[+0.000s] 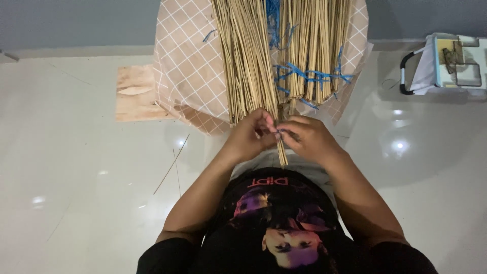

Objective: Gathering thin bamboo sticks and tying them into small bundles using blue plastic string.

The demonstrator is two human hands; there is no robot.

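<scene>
A thick bunch of thin tan sticks (pixel 248 66) lies fanned out in front of me on a peach cloth with a white grid (pixel 190 66). Blue string (pixel 304 73) is woven across the right part of the sticks. My left hand (pixel 248 136) and my right hand (pixel 309 138) meet at the near ends of the sticks. Both pinch a small bunch of sticks (pixel 281 152) that juts toward my body, with a bit of blue string between the fingertips.
A flat plywood board (pixel 134 94) lies left of the cloth on the glossy white floor. Loose single sticks (pixel 172 162) lie on the floor at my left. A white and pale blue box with a black handle (pixel 446 63) stands at the far right by the grey wall.
</scene>
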